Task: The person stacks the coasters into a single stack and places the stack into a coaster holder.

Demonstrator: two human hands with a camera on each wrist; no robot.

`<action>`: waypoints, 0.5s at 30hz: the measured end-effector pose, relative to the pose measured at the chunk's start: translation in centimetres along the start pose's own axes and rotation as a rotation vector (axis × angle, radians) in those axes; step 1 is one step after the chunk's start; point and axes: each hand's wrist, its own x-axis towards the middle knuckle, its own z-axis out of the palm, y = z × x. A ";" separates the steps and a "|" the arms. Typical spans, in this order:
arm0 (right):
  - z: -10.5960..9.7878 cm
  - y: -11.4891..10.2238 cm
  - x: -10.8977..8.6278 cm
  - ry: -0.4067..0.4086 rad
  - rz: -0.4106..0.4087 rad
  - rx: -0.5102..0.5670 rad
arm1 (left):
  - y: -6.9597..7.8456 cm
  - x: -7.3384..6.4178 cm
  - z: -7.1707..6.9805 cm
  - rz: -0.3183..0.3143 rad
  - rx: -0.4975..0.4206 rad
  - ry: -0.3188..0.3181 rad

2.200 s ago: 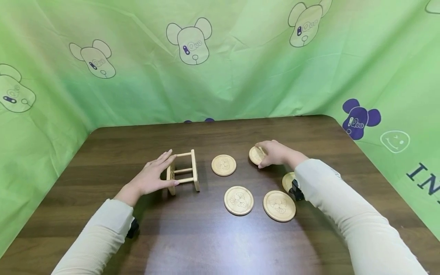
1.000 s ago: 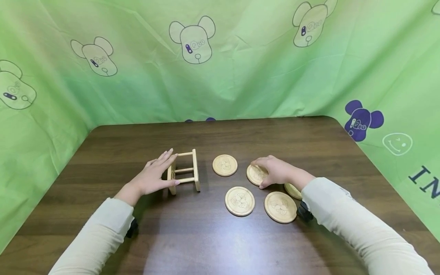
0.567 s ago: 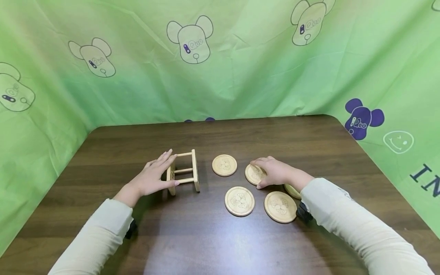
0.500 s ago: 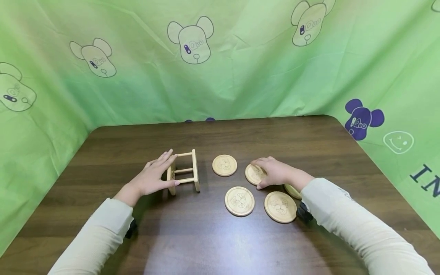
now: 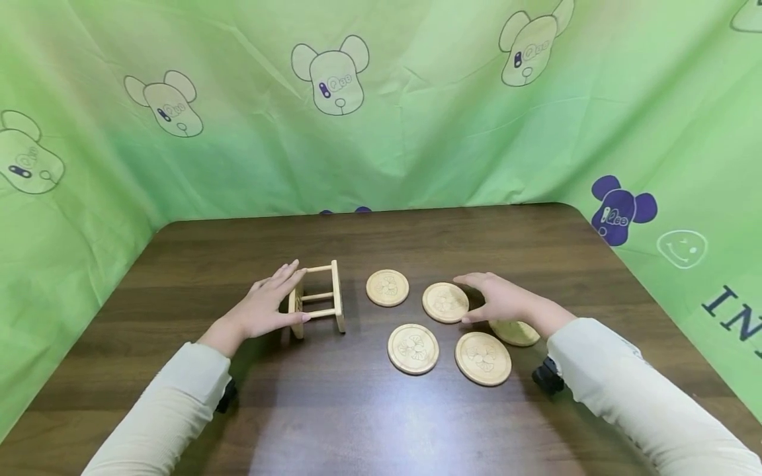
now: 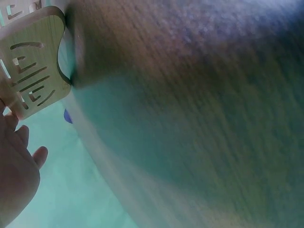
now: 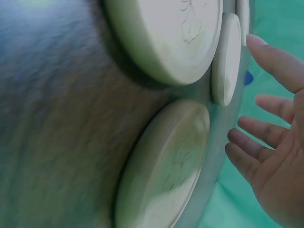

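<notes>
My left hand [image 5: 262,307] grips a small wooden coaster rack [image 5: 338,294], its thumb at the near edge and fingers at the far edge of one side panel. In the left wrist view that panel [image 6: 33,66] shows cut-out slots. On the table, just left of my right hand [image 5: 506,301], lies a round wooden coaster [image 5: 443,303] with a carved flower pattern. The right hand's fingers are spread and loosely bent, holding nothing; the right wrist view shows this hand [image 7: 278,152] apart from the coasters. Beneath its wrist a further coaster [image 5: 516,333] is partly covered.
More coasters lie flat: one at the back [image 5: 387,288], one nearer me [image 5: 413,349], and one to its right [image 5: 483,359]. The brown wooden table [image 5: 196,264] meets a green printed curtain [image 5: 417,152] behind it.
My right hand has drawn one coaster nearer me, shifted it slightly left, then let go and moved off to the right. The left hand and rack stay put.
</notes>
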 end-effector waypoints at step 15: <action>-0.9 1.4 -3.5 0.037 0.061 0.023 | 0.0 0.0 0.1 -0.007 -0.001 -0.004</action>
